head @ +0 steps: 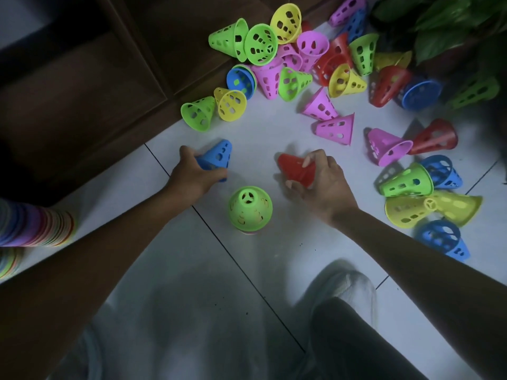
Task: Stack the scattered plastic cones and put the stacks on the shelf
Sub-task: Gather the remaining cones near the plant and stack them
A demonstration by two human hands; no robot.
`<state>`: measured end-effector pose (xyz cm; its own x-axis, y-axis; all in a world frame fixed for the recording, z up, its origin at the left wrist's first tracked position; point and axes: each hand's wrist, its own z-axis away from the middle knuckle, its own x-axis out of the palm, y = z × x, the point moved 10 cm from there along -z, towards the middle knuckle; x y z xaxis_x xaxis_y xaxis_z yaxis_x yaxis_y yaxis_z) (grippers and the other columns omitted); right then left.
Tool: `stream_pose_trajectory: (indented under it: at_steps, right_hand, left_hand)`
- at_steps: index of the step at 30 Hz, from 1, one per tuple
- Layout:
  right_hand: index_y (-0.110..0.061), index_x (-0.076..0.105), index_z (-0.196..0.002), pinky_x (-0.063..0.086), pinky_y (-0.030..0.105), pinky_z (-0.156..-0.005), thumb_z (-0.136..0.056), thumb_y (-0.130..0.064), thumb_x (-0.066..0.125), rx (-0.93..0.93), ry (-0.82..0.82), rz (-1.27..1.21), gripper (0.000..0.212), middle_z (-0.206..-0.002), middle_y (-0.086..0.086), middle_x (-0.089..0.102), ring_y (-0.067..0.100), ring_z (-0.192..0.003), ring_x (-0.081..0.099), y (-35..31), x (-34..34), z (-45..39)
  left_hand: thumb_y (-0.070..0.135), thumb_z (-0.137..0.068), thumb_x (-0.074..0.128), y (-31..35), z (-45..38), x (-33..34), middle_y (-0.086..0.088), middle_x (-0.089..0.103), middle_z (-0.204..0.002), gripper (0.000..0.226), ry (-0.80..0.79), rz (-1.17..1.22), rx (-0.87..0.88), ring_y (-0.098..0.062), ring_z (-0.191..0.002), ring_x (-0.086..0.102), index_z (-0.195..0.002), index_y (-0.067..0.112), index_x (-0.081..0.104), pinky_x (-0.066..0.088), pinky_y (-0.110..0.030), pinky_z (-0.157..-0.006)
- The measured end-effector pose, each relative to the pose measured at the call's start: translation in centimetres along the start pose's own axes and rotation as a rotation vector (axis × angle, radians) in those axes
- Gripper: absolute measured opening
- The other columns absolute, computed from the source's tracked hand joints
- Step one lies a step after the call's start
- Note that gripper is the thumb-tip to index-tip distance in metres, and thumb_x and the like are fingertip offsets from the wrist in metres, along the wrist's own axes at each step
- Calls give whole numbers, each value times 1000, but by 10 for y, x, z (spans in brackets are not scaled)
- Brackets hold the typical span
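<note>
Perforated plastic cones in green, yellow, pink, red and blue lie scattered over the white tiled floor. My left hand (195, 174) grips a blue cone (219, 154) lying on its side. My right hand (323, 181) holds a red cone (295, 167) by its wide rim, just above the floor. Between my hands stands an upright stack topped by a green cone (250, 209). A dense pile of cones (296, 58) lies at the back, with more cones (428, 193) on the right. The dark wooden shelf (82, 86) fills the upper left.
A long, finished multicoloured cone stack (35, 227) lies at the left edge by the shelf's base. A leafy green plant (450, 26) stands at the top right. My shoe (345, 286) and dark trouser leg are at the bottom.
</note>
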<state>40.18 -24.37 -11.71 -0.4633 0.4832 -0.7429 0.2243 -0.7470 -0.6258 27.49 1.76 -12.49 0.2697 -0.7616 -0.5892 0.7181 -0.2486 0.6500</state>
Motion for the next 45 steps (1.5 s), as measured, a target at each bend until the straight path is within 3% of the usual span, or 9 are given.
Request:
stream_pose_trajectory:
  at_steps: [3, 8, 10, 14, 17, 23, 29, 35, 45]
  right_hand:
    - [-29, 40, -105, 48, 36, -84, -77, -44, 81, 112, 27, -76, 51, -107, -1, 56, 23, -98, 57, 9, -5, 1]
    - [-19, 46, -103, 39, 23, -56, -77, -54, 80, 319, 71, -302, 55, -88, -10, 58, 9, -70, 56, 18, -18, 17]
    - [-18, 48, -100, 41, 22, -58, -75, -56, 80, 372, 105, -415, 56, -91, -7, 61, 11, -72, 58, 16, -19, 29]
    - [-12, 51, -102, 54, 41, -99, -66, -59, 83, 480, 77, -830, 67, -107, 13, 73, 28, -97, 73, 16, 0, 47]
    - [3, 49, -127, 55, 41, -100, -79, -45, 82, 519, 30, -1162, 75, -117, 18, 70, 28, -102, 73, 6, 13, 57]
    - [2, 42, -144, 53, 37, -102, -85, -36, 78, 429, -78, -1483, 79, -134, 19, 62, 29, -116, 67, -26, 6, 63]
    - [-2, 57, -131, 48, 39, -109, -81, -32, 80, 257, -84, -1311, 63, -131, 18, 65, 28, -121, 64, -62, -20, 68]
    - [-7, 60, -117, 58, 23, -79, -70, -18, 86, 5, -51, -1002, 55, -111, 5, 69, 11, -96, 72, -104, -42, 82]
    - [-33, 52, -117, 55, 27, -90, -64, -33, 95, -182, -205, -509, 69, -114, -13, 63, 5, -106, 63, -118, 0, 86]
  left_hand:
    - [40, -54, 80, 7, 20, 6, -9, 61, -123, 87, -162, 572, -92, -19, -104, 65, -128, 4, 50, 57, -32, -91]
    - [9, -98, 54, 42, 66, 4, -8, 65, -114, 23, -297, 1017, -119, -24, -115, 62, -118, 10, 65, 54, -27, -99]
    - [9, -95, 56, 50, 80, -1, -8, 68, -114, 24, -306, 1070, -89, -25, -118, 65, -118, 9, 65, 56, -28, -97]
    - [17, -68, 74, 63, 100, -11, -5, 71, -107, 50, -295, 1047, 52, -18, -102, 70, -116, 12, 62, 56, -30, -96]
    - [14, -69, 73, 65, 113, -6, 0, 75, -105, 34, -268, 909, 180, -15, -101, 71, -103, 18, 71, 56, -29, -93]
    - [25, -64, 80, 51, 130, 9, -3, 73, -118, 58, -238, 742, 280, -19, -112, 69, -119, 16, 65, 56, -28, -92]
    - [28, -66, 86, 30, 129, 14, 9, 70, -120, 57, -76, 391, 313, -18, -116, 65, -118, 31, 65, 52, -49, -103]
    - [7, -71, 89, 28, 126, 25, 11, 71, -117, 58, -75, 399, 301, -10, -111, 67, -121, 26, 65, 58, -37, -94]
    - [40, -53, 91, 20, 128, 6, 12, 49, -144, 101, -92, 262, 451, -8, -129, 53, -143, 33, 46, 56, -33, -96]
